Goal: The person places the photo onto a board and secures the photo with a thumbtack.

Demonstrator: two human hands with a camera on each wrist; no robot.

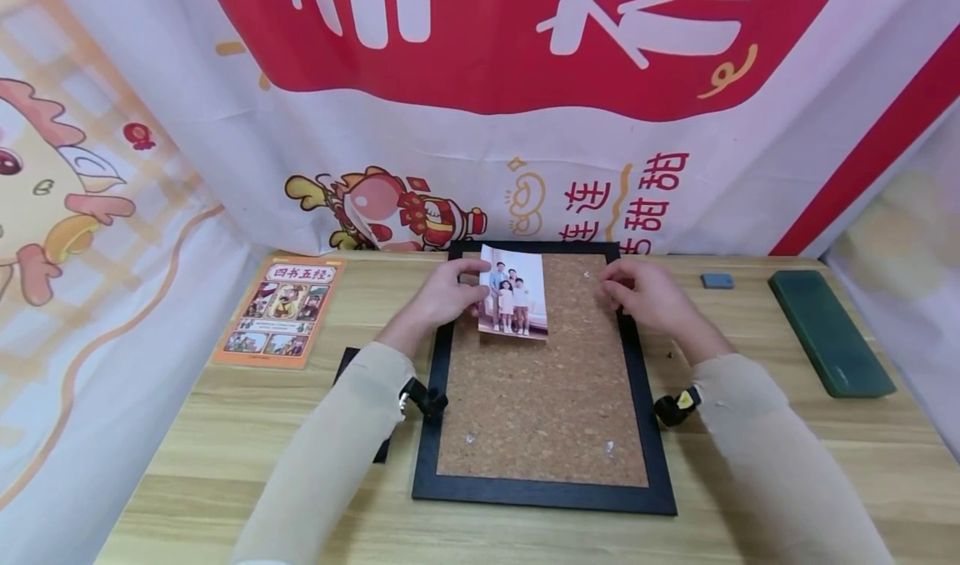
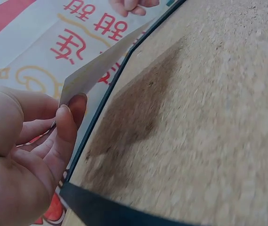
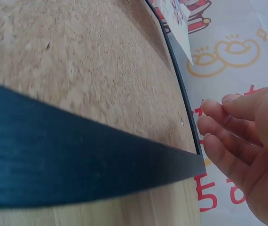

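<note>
Between the thumb and fingers of my left hand (image 1: 444,295) a family photo (image 1: 513,292) is pinched by its left edge. It is held above the upper left of a cork board (image 1: 543,407) with a black frame, casting a shadow on the cork in the left wrist view. My right hand (image 1: 647,297) hovers near the board's upper right edge, fingers loosely bent. In the right wrist view nothing shows between those fingers (image 3: 214,143). Small clear pieces sit on the cork, one at the upper right (image 1: 587,274), others at the lower left (image 1: 470,438) and lower right (image 1: 610,448).
An orange illustrated booklet (image 1: 281,312) lies at the left. A dark flat item (image 1: 347,360) is partly hidden under my left forearm. To the right are a small blue block (image 1: 717,281) and a long green case (image 1: 831,333). A printed cloth (image 1: 480,148) hangs behind the table.
</note>
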